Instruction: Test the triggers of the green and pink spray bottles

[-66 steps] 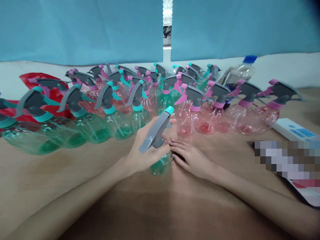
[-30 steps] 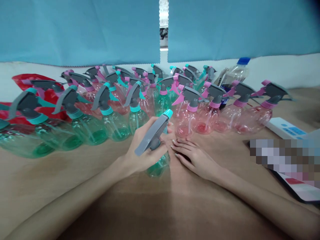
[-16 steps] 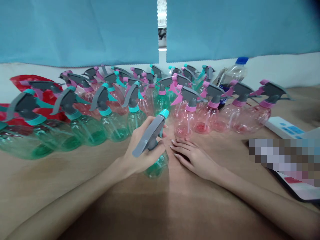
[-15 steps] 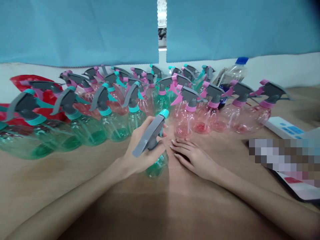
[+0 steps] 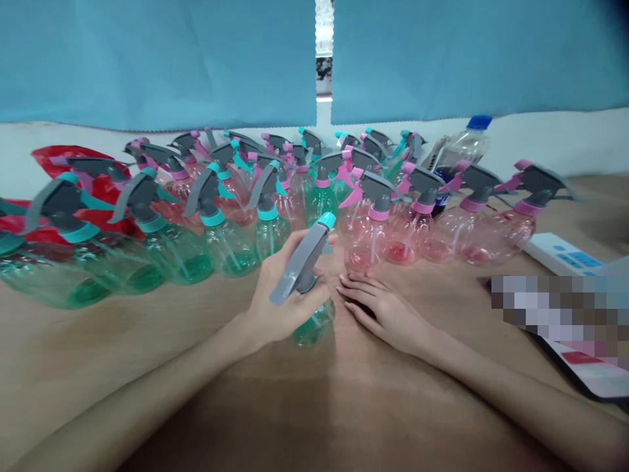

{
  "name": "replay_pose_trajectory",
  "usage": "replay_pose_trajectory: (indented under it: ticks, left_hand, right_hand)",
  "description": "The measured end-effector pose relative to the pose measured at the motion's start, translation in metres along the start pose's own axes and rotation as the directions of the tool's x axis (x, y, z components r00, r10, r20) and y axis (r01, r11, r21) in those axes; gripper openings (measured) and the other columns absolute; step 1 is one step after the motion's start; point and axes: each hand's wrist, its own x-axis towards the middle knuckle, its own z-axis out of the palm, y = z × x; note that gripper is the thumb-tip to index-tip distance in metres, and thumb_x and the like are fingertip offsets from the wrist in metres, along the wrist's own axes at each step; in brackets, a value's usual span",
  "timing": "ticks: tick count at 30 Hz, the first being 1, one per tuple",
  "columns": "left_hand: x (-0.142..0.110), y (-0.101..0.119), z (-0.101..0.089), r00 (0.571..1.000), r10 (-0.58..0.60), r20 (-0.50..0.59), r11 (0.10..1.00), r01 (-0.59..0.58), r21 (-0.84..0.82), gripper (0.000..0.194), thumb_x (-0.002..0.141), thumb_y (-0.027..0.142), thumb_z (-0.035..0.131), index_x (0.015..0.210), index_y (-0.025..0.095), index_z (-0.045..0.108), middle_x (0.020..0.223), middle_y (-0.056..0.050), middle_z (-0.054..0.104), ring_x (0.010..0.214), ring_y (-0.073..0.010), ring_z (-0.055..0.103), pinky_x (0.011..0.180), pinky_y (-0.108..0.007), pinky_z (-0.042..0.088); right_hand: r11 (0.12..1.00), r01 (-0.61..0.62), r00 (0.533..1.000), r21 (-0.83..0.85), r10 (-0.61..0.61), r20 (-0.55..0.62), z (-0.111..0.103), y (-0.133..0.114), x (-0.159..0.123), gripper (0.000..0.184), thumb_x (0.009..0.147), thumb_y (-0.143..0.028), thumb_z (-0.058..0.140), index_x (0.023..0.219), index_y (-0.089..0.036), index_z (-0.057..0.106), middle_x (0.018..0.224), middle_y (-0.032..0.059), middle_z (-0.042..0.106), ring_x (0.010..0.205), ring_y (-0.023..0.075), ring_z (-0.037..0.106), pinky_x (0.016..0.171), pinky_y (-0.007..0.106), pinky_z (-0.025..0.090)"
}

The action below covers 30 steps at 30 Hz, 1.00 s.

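Moved since the earliest frame: the right hand [image 5: 388, 308], then with fingertips against the held bottle and left hand, now lies just apart from both.

Item: one green spray bottle [image 5: 313, 328], clear-bodied, grey trigger head, turquoise nozzle pointing forward and slightly right; stands roughly upright at front centre of the wooden table [image 5: 221, 406].

Left hand [image 5: 280, 295]: closed round the bottle's neck below the trigger head, thumb across the near side.

Right hand: palm down on the table, just right of the bottle, fingers extended, lightly bent and close together.

Beyond, left: a front row of green bottles [image 5: 230, 246], grey heads, turquoise collars. Beyond, right: a front row of pink bottles [image 5: 363, 242], pink collars. Behind both: mixed bottles [image 5: 322, 200], crowded, some partly hidden.

Far left, behind the green row: red plastic sheeting [image 5: 101, 187]. Back right: a larger clear bottle [image 5: 462, 147], blue cap. Right: a white box [image 5: 563, 252] with blue markings; nearer, a dark-edged flat object [image 5: 584, 377], partly pixelated. Backdrop: blue cloth [image 5: 147, 59].
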Motion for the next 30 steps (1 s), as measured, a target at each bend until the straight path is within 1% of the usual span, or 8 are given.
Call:
replay_pose_trajectory:
  ticks: [3, 9, 14, 19, 23, 26, 27, 30]
  left_hand:
    - [0.0001, -0.0012, 0.0001, 1.0, 0.01, -0.005, 1.0, -0.01, 0.01, 0.05, 0.07, 0.009, 0.054, 0.116, 0.028, 0.051, 0.103, 0.0, 0.066, 0.066, -0.0148, 0.062, 0.068, -0.031, 0.052]
    - [-0.0002, -0.0024, 0.0004, 1.0, 0.007, 0.006, 1.0, -0.007, 0.017, 0.052, 0.07, 0.008, 0.054, 0.118, 0.027, 0.052, 0.097, 0.001, 0.067, 0.065, -0.0136, 0.062, 0.068, -0.03, 0.052]
    - [-0.0007, -0.0029, 0.0007, 1.0, 0.004, 0.007, 1.0, -0.005, 0.02, 0.051, 0.071, 0.008, 0.054, 0.118, 0.028, 0.052, 0.104, 0.0, 0.066, 0.069, -0.0144, 0.063, 0.069, -0.03, 0.052]
    - [-0.0003, -0.0024, 0.0009, 1.0, 0.011, 0.001, 1.0, -0.011, 0.015, 0.051, 0.07, 0.008, 0.053, 0.117, 0.027, 0.051, 0.108, 0.0, 0.066, 0.066, -0.0128, 0.062, 0.068, -0.03, 0.053]
    - [0.0007, 0.0001, 0.0007, 1.0, -0.004, 0.012, 1.0, 0.003, 0.006, 0.049, 0.069, 0.007, 0.052, 0.115, 0.025, 0.05, 0.097, 0.001, 0.067, 0.059, -0.0115, 0.058, 0.065, -0.029, 0.052]
    - [0.0012, 0.0012, 0.0004, 1.0, -0.002, 0.012, 1.0, 0.002, -0.013, 0.048, 0.069, 0.008, 0.051, 0.113, 0.025, 0.049, 0.102, 0.001, 0.067, 0.057, -0.0105, 0.056, 0.064, -0.029, 0.05]
    - [0.0013, 0.0012, 0.0002, 1.0, 0.001, 0.014, 1.0, -0.001, -0.016, 0.047, 0.069, 0.008, 0.051, 0.112, 0.025, 0.049, 0.1, 0.001, 0.067, 0.057, -0.0107, 0.055, 0.063, -0.029, 0.05]
    - [0.002, 0.0014, -0.0007, 1.0, 0.002, 0.021, 1.0, -0.002, 0.002, 0.044, 0.068, 0.009, 0.053, 0.11, 0.025, 0.049, 0.076, 0.005, 0.062, 0.055, -0.013, 0.054, 0.06, -0.029, 0.047]
  right_hand:
    - [1.0, -0.001, 1.0, -0.001, 0.001, 0.002, 0.0001, 0.0002, 0.0002, 0.037, 0.095, -0.027, 0.045, 0.13, -0.024, 0.058, 0.131, 0.0069, 0.061, 0.128, 0.0252, 0.05, 0.108, 0.052, 0.039]
    - [1.0, -0.004, 1.0, -0.013, 0.004, 0.013, -0.0005, -0.0007, 0.0002, 0.037, 0.096, -0.028, 0.044, 0.129, -0.021, 0.059, 0.133, 0.0073, 0.06, 0.129, 0.0246, 0.049, 0.109, 0.05, 0.038]
    - [1.0, -0.002, 1.0, 0.008, 0.002, -0.004, -0.0009, -0.0009, 0.0004, 0.037, 0.095, -0.027, 0.045, 0.129, -0.023, 0.058, 0.131, 0.0075, 0.061, 0.128, 0.0253, 0.05, 0.108, 0.051, 0.04]
    - [1.0, 0.002, 1.0, 0.001, -0.002, 0.0, -0.0008, -0.0002, 0.0004, 0.037, 0.096, -0.028, 0.044, 0.129, -0.023, 0.058, 0.132, 0.0072, 0.061, 0.128, 0.0256, 0.05, 0.108, 0.052, 0.04]
    - [1.0, -0.001, 1.0, -0.025, 0.002, 0.025, -0.0004, 0.0003, 0.0001, 0.037, 0.096, -0.029, 0.043, 0.129, -0.02, 0.058, 0.134, 0.007, 0.059, 0.129, 0.025, 0.049, 0.109, 0.05, 0.039]
    - [1.0, -0.008, 1.0, -0.027, 0.009, 0.024, -0.0004, 0.0, 0.0001, 0.037, 0.096, -0.029, 0.043, 0.129, -0.019, 0.058, 0.134, 0.0076, 0.059, 0.13, 0.0249, 0.049, 0.11, 0.05, 0.039]
    - [1.0, -0.008, 1.0, -0.024, 0.009, 0.021, -0.0005, -0.0001, 0.0002, 0.037, 0.096, -0.028, 0.043, 0.129, -0.02, 0.058, 0.133, 0.0076, 0.06, 0.129, 0.0249, 0.049, 0.109, 0.05, 0.039]
    - [1.0, -0.006, 1.0, -0.018, 0.006, 0.021, -0.001, -0.0005, 0.0002, 0.037, 0.096, -0.028, 0.044, 0.129, -0.021, 0.058, 0.133, 0.0074, 0.06, 0.129, 0.0251, 0.049, 0.109, 0.051, 0.039]
